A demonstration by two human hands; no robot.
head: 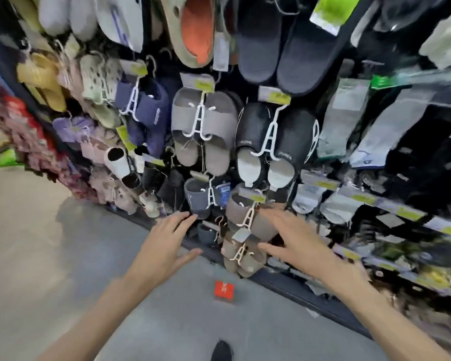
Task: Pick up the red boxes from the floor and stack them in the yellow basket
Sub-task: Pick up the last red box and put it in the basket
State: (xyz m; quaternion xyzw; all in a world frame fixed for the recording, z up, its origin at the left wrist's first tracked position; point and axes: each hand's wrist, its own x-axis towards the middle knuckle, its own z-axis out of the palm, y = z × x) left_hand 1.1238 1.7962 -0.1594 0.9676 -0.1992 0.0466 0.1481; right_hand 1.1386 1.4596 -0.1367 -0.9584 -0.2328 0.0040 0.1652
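Head view: left hand (pixel 164 243) and right hand (pixel 297 243) outstretched, fingers spread, empty; red box (pixel 224 290) on open floor (pixel 37 256) below, beside shelf base (pixel 284 280).

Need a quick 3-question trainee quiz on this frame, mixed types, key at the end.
1. True or false: the left hand is holding the red box.
2. Where does the red box lie? A) on the floor between the forearms B) in a basket C) on the rack
3. Fill in: both hands are open and ____.

Key: 1 false; 2 A; 3 empty. The right hand reaches toward the hanging slippers; no yellow basket is in view.
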